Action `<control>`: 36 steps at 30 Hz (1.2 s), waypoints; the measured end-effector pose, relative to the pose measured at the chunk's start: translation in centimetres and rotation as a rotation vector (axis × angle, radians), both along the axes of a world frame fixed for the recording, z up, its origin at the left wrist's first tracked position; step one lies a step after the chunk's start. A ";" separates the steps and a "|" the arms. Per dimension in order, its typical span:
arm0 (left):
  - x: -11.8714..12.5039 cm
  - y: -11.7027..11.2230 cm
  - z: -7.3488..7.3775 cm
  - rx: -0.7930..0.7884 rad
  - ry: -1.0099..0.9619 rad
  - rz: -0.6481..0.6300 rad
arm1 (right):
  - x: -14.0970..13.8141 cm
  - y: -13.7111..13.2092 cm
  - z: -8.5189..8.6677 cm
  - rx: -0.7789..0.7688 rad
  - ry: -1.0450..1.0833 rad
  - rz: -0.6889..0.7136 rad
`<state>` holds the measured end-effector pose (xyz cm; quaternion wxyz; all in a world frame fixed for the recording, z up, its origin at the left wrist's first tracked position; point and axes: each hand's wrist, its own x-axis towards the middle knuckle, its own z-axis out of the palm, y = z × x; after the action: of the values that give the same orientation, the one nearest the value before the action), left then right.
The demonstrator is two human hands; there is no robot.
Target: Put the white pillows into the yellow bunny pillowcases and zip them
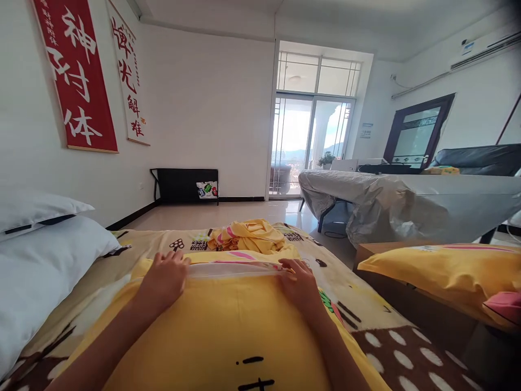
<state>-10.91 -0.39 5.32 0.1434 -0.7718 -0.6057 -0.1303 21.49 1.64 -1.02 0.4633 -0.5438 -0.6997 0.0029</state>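
Note:
A yellow pillow in its case (228, 326) lies on the bed in front of me, its open zipped end (236, 269) facing away and showing white inside. My left hand (165, 277) rests flat on the pillow's far left corner, fingers spread and nothing in it. My right hand (299, 279) is at the far right corner with its fingers pinched together at the end of the zip, on something too small to make out. A crumpled yellow cloth with pink stripes (246, 236) lies just beyond the pillow.
Two white pillows (44, 255) are stacked at the left. A second yellow pillow (443, 271) sits on a wooden stand at the right. A patterned bedsheet (366, 304) covers the bed. A covered table (407, 201) stands beyond, with balcony doors (309, 141) behind.

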 end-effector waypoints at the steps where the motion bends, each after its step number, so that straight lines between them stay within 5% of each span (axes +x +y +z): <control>1: 2.2 -0.3 0.6 -0.069 0.033 -0.150 | 0.2 -0.1 0.2 -0.005 0.005 -0.016; 3: 6.3 -0.7 1.1 -0.183 -0.003 -0.438 | 0.8 -0.3 0.4 -0.042 0.009 -0.044; 5: 9.3 -0.6 0.6 -0.242 -0.048 -0.558 | 1.5 -0.5 0.5 -0.086 0.006 -0.071; 11: 11.3 1.7 -2.4 -0.327 -0.137 -0.425 | 3.6 -0.7 -0.1 -0.233 -0.066 -0.089; 18: 11.6 2.4 -3.0 -0.462 -0.165 -0.368 | 3.2 -0.2 -0.6 -0.299 -0.158 -0.063; 21: 11.7 2.0 -3.7 -0.393 -0.198 -0.427 | 2.8 0.0 -0.5 -0.304 -0.150 -0.038; 24: 11.4 1.5 -3.8 -0.306 -0.211 -0.435 | 2.7 0.0 -0.3 -0.280 -0.119 -0.027; 29: 8.5 1.2 -2.1 -0.408 -0.346 -0.387 | 3.2 0.0 -0.1 -0.167 -0.008 -0.053; 36: 1.1 0.3 -2.6 -0.319 -0.266 -0.024 | 3.2 0.0 0.1 -0.030 0.051 -0.036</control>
<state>-9.82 -0.06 2.76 -0.0633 -0.7679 -0.6229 -0.1352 24.72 1.67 -0.92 0.4726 -0.5630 -0.6778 0.0190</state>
